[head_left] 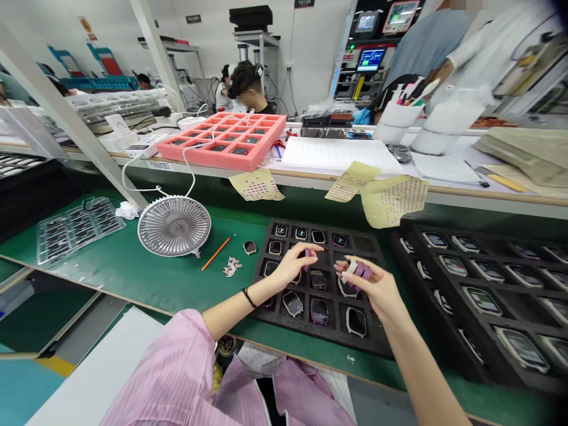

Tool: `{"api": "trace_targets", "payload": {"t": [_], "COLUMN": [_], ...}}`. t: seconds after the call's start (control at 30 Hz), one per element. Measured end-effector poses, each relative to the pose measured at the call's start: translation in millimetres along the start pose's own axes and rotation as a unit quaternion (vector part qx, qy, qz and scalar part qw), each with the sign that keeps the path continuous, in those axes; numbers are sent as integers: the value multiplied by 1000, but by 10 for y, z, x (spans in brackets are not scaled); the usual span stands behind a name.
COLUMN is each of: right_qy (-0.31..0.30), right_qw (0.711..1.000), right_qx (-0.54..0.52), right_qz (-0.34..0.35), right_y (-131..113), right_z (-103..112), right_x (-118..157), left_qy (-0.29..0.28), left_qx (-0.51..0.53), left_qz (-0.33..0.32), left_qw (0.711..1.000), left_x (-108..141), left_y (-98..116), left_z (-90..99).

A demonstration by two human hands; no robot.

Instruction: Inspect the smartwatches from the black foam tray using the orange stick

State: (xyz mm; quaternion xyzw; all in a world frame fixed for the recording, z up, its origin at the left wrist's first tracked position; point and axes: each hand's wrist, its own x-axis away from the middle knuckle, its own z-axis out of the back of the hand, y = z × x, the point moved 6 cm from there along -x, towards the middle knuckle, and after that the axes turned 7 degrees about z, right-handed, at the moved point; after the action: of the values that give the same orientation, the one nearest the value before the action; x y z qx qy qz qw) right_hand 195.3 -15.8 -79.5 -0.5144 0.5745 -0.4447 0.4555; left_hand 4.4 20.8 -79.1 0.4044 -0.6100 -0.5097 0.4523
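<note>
My left hand point(295, 263) is over the middle of a black foam tray point(261, 278), its fingers closed around a small purple piece point(306, 255). Just to the right, my right hand point(375, 281) holds several small purple and white pieces point(360, 270) between thumb and fingers; their exact kind is too small to tell. Square watches without straps sit in the tray's pockets, among them a purple-edged watch point(319, 310) and a pale-edged watch point(356, 321). Both hands hide part of the tray's middle rows.
Stacked black trays of watches point(488, 296) stand at the right. Left of my tray lie a lone watch point(249, 247), small pale scraps point(231, 267), an orange stick point(216, 254) and a fan point(174, 226). Above, a shelf carries a pink foam tray point(261, 158); yellow sheets point(393, 201) hang down.
</note>
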Motion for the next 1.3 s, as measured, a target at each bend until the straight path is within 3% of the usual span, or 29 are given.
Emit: {"api": "trace_targets", "payload": {"t": [0.17, 0.37, 0.57, 1.3], "right_qy": [40, 76, 74, 58], "right_qw": [998, 996, 995, 996], "right_qx": [10, 31, 37, 40], "right_qz": [46, 41, 59, 58], "right_y": [-206, 39, 205, 301], "right_z": [32, 66, 183, 231], "right_x": [-512, -907, -921, -934], "left_qy": [46, 64, 71, 82], "left_qx": [-116, -154, -175, -201], "left_qz": [-33, -45, -55, -61], "left_qw": [992, 985, 980, 974], "left_x": [-479, -707, -673, -738], "left_y": [-22, -173, -261, -334], "left_z": [-242, -429, -425, -429]}}
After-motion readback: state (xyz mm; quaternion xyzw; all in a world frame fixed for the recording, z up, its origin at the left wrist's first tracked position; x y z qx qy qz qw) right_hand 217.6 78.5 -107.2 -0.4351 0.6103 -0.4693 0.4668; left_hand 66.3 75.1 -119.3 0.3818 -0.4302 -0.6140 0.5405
